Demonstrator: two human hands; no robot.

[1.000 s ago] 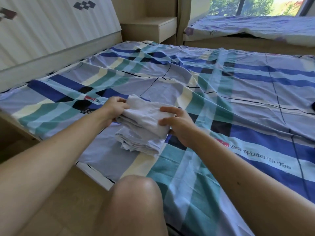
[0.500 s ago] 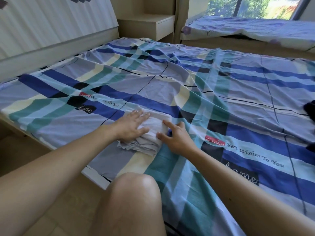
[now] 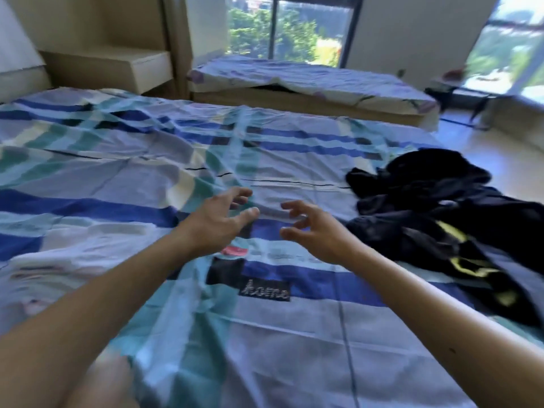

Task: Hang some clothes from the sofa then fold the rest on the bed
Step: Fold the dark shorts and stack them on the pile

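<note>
**A:** The bed (image 3: 265, 343) in front of you wears a blue and teal plaid sheet (image 3: 117, 178), wrinkled across the middle. A low mattress (image 3: 309, 81) and sunny windows (image 3: 282, 28) sit behind it. What should you go for?

**B:** The heap of dark clothes (image 3: 426, 201), I'd judge. It lies crumpled on the right side of the bed, black with yellow-green markings. It is near your right grip (image 3: 318, 234) but not touching it.

**A:** And your grips?

**B:** Both are empty. Your left grip (image 3: 213, 223) and the right one hover just above the sheet, close together, with fingers spread and loosely curled around nothing.

**A:** So how do you do this well?

**B:** Take one garment only. The heap looks tangled, and you cannot tell from here which piece is which. Find an edge, a collar or a waistband, and lift it clear rather than dragging the whole pile. Bring it to the flat stretch before you, near the "home" patch (image 3: 266, 290). Smooth the sheet's wrinkles first so your folds lie true. Spread the garment flat with both palms, then fold.
</note>
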